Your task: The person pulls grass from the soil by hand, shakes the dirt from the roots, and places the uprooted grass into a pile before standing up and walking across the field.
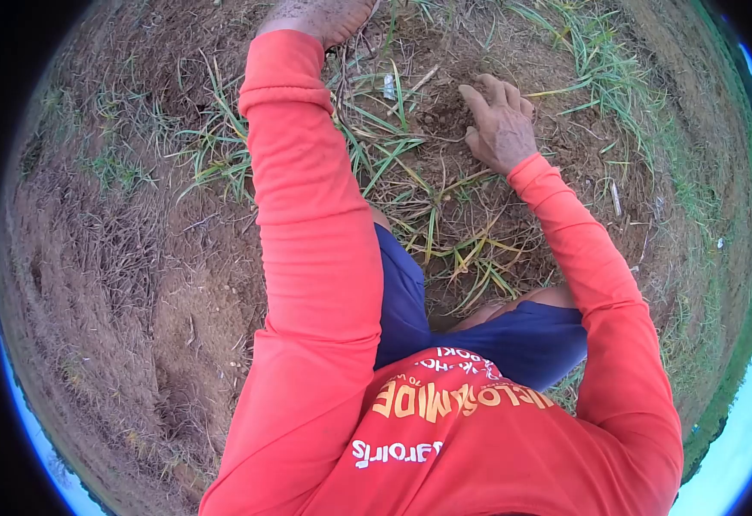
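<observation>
My left hand (326,19), dusted with soil, is at the top edge of the head view. The frame cuts it off, so its fingers and anything in them cannot be made out. Just below it are grass stems. On the right, my right hand (502,129) rests on loose brown soil (445,116), its fingers spread and slightly bent, with nothing seen in them. Long green grass blades (385,150) grow between the two hands. A grass clump (471,254), partly yellowed, stands closer to my legs.
A small pale scrap (389,86) lies among the grass. Dry ground with straw (126,258) spreads to the left. More green grass (604,64) grows at the upper right. My bent legs in blue shorts (514,340) are close below the grass.
</observation>
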Demonstrator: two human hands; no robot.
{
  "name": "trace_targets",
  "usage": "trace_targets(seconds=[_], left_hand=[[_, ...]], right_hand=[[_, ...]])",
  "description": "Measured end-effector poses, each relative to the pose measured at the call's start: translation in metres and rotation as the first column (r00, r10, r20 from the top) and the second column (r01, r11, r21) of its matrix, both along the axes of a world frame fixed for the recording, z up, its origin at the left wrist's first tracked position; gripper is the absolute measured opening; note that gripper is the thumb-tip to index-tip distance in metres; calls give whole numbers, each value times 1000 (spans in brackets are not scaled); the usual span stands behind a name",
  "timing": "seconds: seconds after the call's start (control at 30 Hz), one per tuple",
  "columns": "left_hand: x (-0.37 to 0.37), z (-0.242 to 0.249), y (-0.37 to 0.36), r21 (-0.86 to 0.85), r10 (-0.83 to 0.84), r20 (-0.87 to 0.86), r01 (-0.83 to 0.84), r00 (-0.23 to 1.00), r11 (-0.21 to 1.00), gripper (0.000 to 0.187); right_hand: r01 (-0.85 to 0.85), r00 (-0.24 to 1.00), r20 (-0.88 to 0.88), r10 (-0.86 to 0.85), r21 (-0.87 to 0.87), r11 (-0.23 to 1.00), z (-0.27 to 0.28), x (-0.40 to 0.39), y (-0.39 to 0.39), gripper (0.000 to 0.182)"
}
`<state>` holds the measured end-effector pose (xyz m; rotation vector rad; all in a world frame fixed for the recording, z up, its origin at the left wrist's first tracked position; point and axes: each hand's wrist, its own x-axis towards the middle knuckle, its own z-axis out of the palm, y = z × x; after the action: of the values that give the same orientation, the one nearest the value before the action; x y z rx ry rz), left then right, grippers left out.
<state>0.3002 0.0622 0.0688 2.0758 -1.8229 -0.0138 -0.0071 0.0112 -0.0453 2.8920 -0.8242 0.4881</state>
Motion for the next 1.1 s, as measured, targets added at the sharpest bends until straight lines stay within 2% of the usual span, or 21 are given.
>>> trace_targets(seconds=[0.03, 0.07, 0.1, 0.17, 0.27, 0.37, 0.4, 0.5, 0.6, 0.7, 0.73, 0.8, 0.83, 0.87, 0.97, 1.1], left_hand=[[-1, 0, 0, -1, 11, -39, -11, 999, 1000, 21], [-1, 0, 0, 4, 18, -72, -18, 997, 1000, 22], [-3, 1, 0, 4, 25, -103, -25, 994, 1000, 22], [-5, -1, 3, 1, 44, -156, -44, 987, 999, 24], [-6, -2, 4, 6, 65, -234, -66, 970, 998, 28], [-8, -1, 4, 2, 77, -302, -80, 950, 997, 32], [-10, -1, 3, 4, 80, -325, -83, 942, 997, 33], [-10, -1, 3, 5, 92, -379, -97, 921, 995, 37], [-10, -2, 0, 19, 103, -433, -106, 896, 994, 42], [-6, -8, -3, 11, 118, -489, -129, 864, 992, 46], [-7, -9, 0, 15, 132, -523, -145, 842, 989, 48], [-5, -11, -4, 34, 139, -581, -147, 802, 989, 51], [-3, -11, -5, 40, 146, -602, -153, 785, 987, 53], [0, -12, -5, 53, 157, -632, -159, 759, 986, 54], [-2, -19, -22, 147, 147, -689, -62, 710, 987, 59], [-54, -26, -32, 235, -35, -570, 203, 821, 951, 63]], right_hand=[[-73, 997, -5, 74, 73, 995, 3, 3, 6, 34], [-152, 981, -90, 171, 185, 971, -18, 4, 8, 31], [-97, 977, -159, 143, 270, 958, -33, 9, 18, 30], [-55, 997, -24, 69, 378, 924, -59, 20, 25, 19], [-110, 983, 184, 28, 453, 884, -76, 20, 18, 17], [158, 941, 59, -334, 795, 586, -52, 11, 13, 18], [123, 932, 126, -339, 771, 625, -57, 8, 13, 19], [43, 873, 248, -420, 819, 572, -68, 3, 7, 19], [-2, 806, 265, -529, 895, 446, 9, 16, -1, 22], [-172, 799, 226, -556, 974, 149, 57, 3, -24, 24], [-289, 750, 219, -624, 957, -13, 53, -5, -35, 21], [68, 794, 76, -603, 975, 212, 36, -26, -45, 21], [231, 808, 8, -590, 916, 328, 36, -26, -53, 20], [94, 828, 104, -552, 943, 319, 42, -32, -61, 21], [-30, 785, 177, -594, 968, 249, 79, -26, -53, 19], [-265, 753, 332, -568, 943, 200, 93, -6, -50, 19]])
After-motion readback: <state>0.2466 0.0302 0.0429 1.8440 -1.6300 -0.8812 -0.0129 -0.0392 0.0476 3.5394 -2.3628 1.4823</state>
